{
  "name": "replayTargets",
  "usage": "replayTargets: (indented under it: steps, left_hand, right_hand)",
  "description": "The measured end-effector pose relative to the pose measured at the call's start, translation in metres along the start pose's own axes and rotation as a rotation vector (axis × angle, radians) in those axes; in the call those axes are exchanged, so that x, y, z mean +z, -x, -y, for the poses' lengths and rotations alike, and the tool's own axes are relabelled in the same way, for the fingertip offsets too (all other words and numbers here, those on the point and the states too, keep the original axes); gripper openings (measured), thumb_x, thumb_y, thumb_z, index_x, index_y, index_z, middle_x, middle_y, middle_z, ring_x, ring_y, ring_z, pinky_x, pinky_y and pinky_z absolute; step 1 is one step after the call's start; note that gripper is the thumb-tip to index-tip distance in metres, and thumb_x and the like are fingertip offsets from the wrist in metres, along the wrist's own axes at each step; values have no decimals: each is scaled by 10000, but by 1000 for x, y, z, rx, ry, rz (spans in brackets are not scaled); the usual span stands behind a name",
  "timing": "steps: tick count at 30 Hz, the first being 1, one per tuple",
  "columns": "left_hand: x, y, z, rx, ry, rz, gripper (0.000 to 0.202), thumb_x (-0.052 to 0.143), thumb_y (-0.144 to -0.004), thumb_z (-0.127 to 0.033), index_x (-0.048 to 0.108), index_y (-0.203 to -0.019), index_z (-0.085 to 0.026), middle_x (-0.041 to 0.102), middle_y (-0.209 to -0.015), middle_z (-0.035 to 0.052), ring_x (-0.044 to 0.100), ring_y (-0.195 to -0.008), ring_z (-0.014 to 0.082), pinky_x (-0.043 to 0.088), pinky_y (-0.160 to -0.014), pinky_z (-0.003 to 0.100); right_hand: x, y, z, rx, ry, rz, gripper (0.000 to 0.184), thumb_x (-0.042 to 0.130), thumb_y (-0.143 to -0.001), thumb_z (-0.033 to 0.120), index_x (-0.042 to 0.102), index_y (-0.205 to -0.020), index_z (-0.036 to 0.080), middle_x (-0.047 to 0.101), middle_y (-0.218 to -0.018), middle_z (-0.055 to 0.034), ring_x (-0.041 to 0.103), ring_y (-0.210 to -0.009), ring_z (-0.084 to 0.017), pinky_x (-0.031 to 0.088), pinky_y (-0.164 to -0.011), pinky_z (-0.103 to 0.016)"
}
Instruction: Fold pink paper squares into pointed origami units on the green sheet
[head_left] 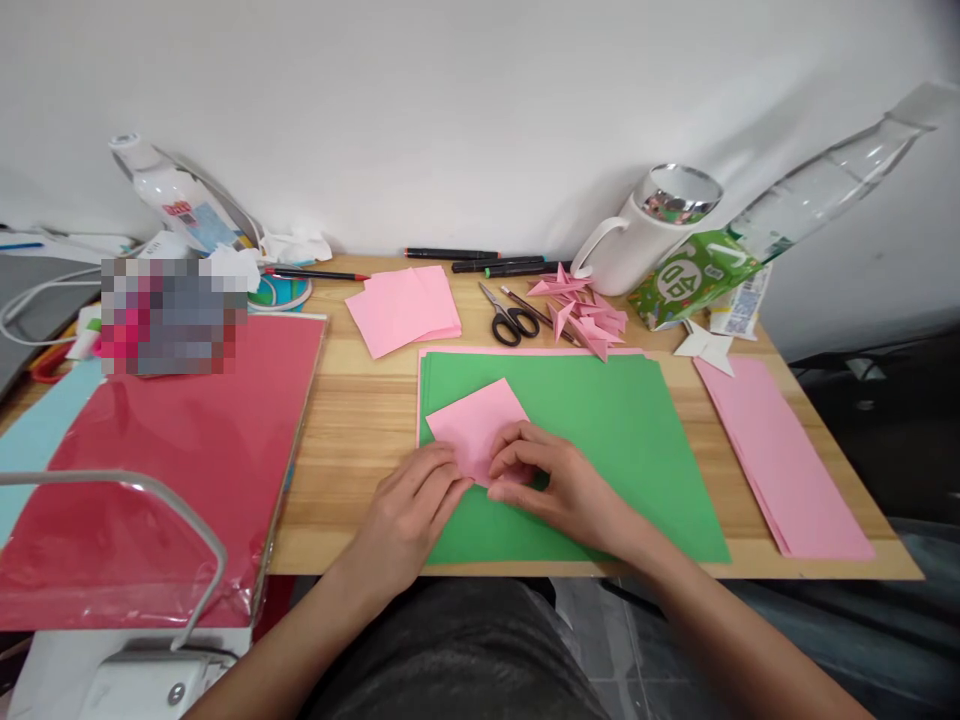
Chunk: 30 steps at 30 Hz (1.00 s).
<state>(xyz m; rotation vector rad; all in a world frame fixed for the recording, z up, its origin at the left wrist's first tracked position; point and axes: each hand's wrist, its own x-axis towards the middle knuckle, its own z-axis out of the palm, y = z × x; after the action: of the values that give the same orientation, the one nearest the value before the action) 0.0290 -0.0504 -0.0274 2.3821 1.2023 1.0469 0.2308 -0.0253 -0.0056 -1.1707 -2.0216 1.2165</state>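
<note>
Between my hands, a square of pink paper [480, 415] lies turned cornerwise over a stack of green paper sheets [615, 450]. My left hand [416, 500] pinches the paper's lower left edge, thumb and fingertips together. At the lower right edge, my right hand [551, 475] is closed with curled fingers, its thumb and fingertips on the paper. The fingers cover part of the near edge, so I cannot tell whether it is folded there. Behind the green stack sit small folded pink paper pieces [589, 315] and black-handled scissors [510, 318].
Pink squares [409, 305] and several markers [450, 253] lie at the back. At the right are a white mug [626, 245], a green tissue pack [694, 280], a plastic bottle [825, 190] and pink strips [780, 455]. Wrapped red paper [187, 460] and a white cable [135, 478] occupy the left.
</note>
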Motion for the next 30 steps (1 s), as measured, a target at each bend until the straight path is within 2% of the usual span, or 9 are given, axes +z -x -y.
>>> replayTargets:
  steps: [3,7,10,13,16,22,26,30]
  left_hand:
    - [3,-1,0,10,-15,-33,116,556,-867,-113,565,-974,-155,626,-956,73,617,-954,177,542,-858,318]
    - [-2,7,-2,14,13,-35,189,513,-875,-70,563,-1045,-136,623,-997,100,567,-1089,217,523,-919,381]
    - [-12,14,-6,222,-79,152,280,463,-892,-80,542,-1161,-70,613,-1166,176,491,-1210,284,489,-965,454]
    - [-16,15,-9,348,-214,292,323,388,-909,-68,537,-1193,-26,591,-1238,197,456,-1259,288,474,-989,430]
    - [-14,13,-10,371,-326,344,348,346,-927,-87,521,-1221,-24,544,-1300,198,432,-1283,289,474,-989,415]
    - [-9,11,-14,374,-445,374,343,412,-932,-148,518,-1223,0,510,-1323,219,427,-1278,326,484,-973,419]
    - [-10,11,-16,366,-453,375,340,405,-934,-149,526,-1217,-7,517,-1319,212,448,-1263,318,486,-972,410]
    - [-10,10,-15,358,-447,391,349,402,-933,-154,518,-1229,-11,503,-1334,209,418,-1285,316,474,-987,409]
  right_hand:
    - [1,0,0,26,-6,-14,105,625,-830,301,631,-795,202,576,-917,-39,539,-713,-130,446,-630,-260]
    - [5,-2,-2,72,31,-89,108,600,-831,246,609,-740,188,551,-906,-44,488,-636,-110,415,-569,-254]
    - [7,-5,-4,95,48,-136,104,606,-822,234,613,-731,184,542,-880,-42,476,-622,-110,404,-552,-253]
    - [8,-7,-6,110,58,-161,91,617,-807,205,615,-720,178,545,-868,-38,472,-600,-102,396,-533,-248]
    - [8,-8,-6,126,64,-180,85,627,-794,181,617,-710,172,547,-854,-33,465,-576,-93,392,-517,-239]
    - [9,-10,-6,127,99,-241,86,642,-774,137,593,-707,159,539,-800,-18,460,-546,-84,409,-500,-223]
    - [12,-3,-9,22,155,-273,25,613,-814,141,612,-810,166,558,-834,-35,520,-602,-103,467,-530,-228]
    - [16,12,-12,-159,207,-290,139,546,-876,141,666,-939,173,585,-965,-90,607,-876,-173,539,-714,-286]
